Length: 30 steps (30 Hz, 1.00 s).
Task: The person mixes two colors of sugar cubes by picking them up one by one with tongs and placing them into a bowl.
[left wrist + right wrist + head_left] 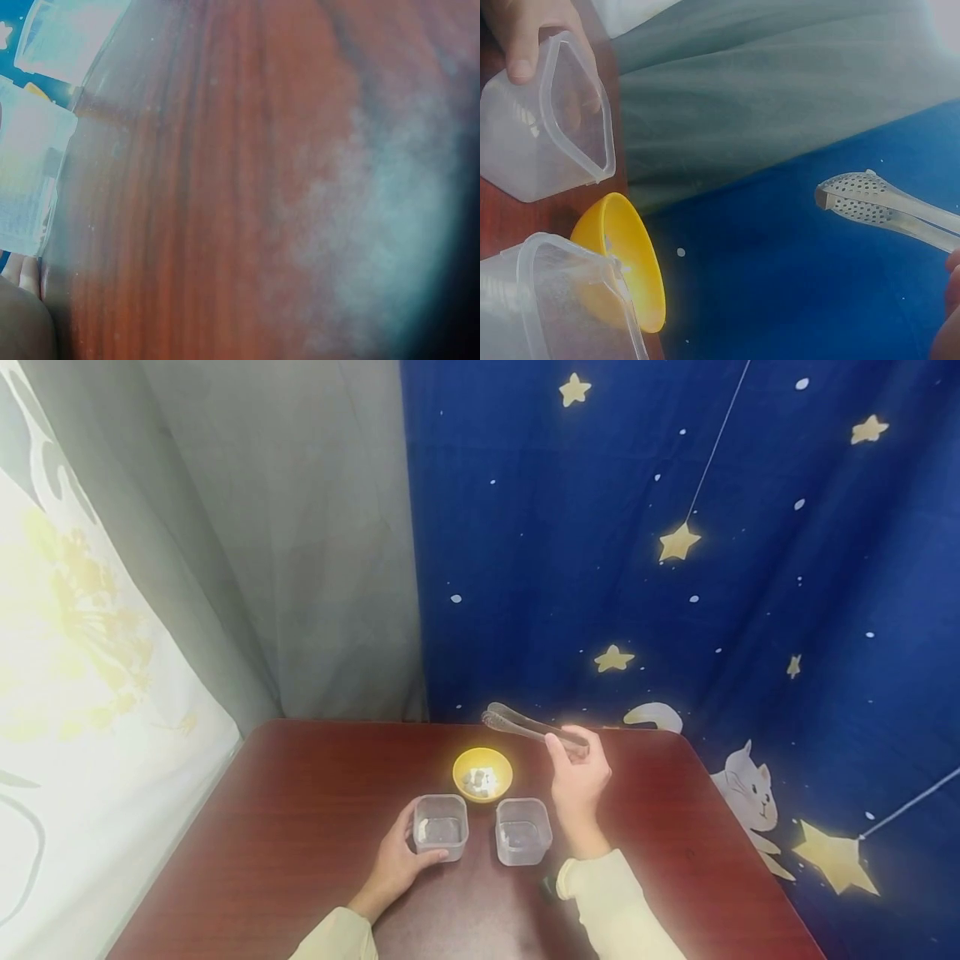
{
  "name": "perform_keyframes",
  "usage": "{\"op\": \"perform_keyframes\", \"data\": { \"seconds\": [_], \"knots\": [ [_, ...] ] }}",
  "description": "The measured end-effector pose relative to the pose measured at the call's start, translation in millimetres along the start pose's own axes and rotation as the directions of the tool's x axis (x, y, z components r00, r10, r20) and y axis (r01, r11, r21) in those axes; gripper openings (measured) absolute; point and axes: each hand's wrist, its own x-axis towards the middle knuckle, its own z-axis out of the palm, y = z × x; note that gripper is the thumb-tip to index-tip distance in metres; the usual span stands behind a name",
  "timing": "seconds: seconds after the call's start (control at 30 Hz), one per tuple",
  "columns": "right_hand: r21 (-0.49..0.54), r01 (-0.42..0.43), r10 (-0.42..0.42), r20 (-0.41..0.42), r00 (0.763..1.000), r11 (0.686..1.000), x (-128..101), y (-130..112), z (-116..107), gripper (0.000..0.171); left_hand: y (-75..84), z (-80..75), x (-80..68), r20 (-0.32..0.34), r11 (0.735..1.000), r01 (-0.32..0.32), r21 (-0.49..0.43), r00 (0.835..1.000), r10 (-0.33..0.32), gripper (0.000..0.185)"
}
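My left hand [399, 858] grips the left clear plastic container [441, 852], its thumb along the near side and its fingers around the left side. A small white patch shows inside that container. Raised above the table's far part, my right hand [582, 777] holds metal tongs [517, 723] between thumb and fingers. In the right wrist view the perforated ends of the tongs [855, 196] lie together, with nothing visible between them. Beyond the containers stands a yellow bowl [482, 755] with whitish pieces [481, 781] in it. The second clear container [522, 853] stands upright just right of the first.
All of this stands on a dark red wooden table [300, 810]. Behind it hang a grey curtain [300, 543] and a blue star-patterned curtain [555, 552]. A bright white patterned cloth [82, 693] hangs along the left side.
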Motion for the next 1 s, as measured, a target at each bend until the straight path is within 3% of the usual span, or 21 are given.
{"op": "perform_keyframes", "data": {
  "seconds": [0.57, 0.8, 1.0],
  "knots": [
    [-0.06, -0.023, 0.026, 0.047, 0.999, 0.998, -5, 0, -1, 0.026, -2.1, 0.4, 1.7, -0.003, 1.0, -0.006, -0.009, 1.0, 0.006, 0.102],
    [-0.121, -0.059, 0.071, 0.097, 0.993, 0.991, -9, 39, -1, 0.027, -0.5, -1.4, 1.1, 0.014, 1.0, 0.019, -0.017, 1.0, -0.018, 0.103],
    [-0.144, -0.085, 0.105, 0.136, 0.985, 0.986, -15, 44, 0, 0.028, -0.8, -1.0, 1.3, 0.011, 1.0, 0.014, -0.006, 1.0, -0.014, 0.102]
  ]
}}
